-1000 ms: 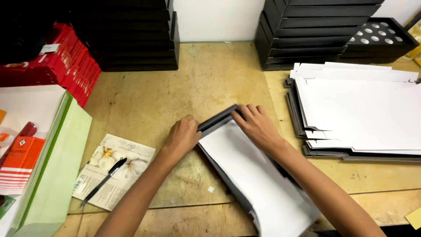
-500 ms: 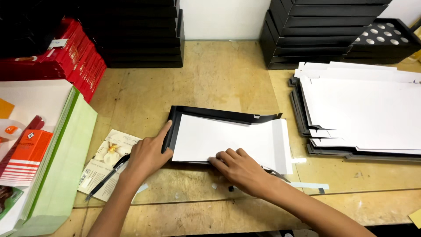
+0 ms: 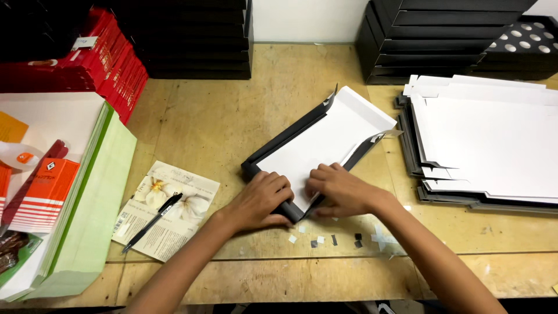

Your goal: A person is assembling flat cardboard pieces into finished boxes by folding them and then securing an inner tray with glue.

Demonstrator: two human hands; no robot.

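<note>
A flat cardboard box blank (image 3: 325,145), white inside with black folded edges, lies at an angle on the wooden table (image 3: 215,116). My left hand (image 3: 261,200) presses down on the black folded wall at its near end. My right hand (image 3: 340,189) pushes on the same near corner from the right, fingers on the white inner face. Both hands grip the blank's near edge. The far end has a raised white flap.
A stack of flat white and black blanks (image 3: 482,139) lies right. Black trays (image 3: 442,35) stand at the back, red boxes (image 3: 99,64) back left. A leaflet (image 3: 165,209) with a black pen (image 3: 152,222) lies left, beside green and white sheets (image 3: 87,197). Small paper scraps (image 3: 334,239) sit near the front edge.
The blank has been turned from lying crosswise to slanting away to the right. Both hands have come together at its near end.
</note>
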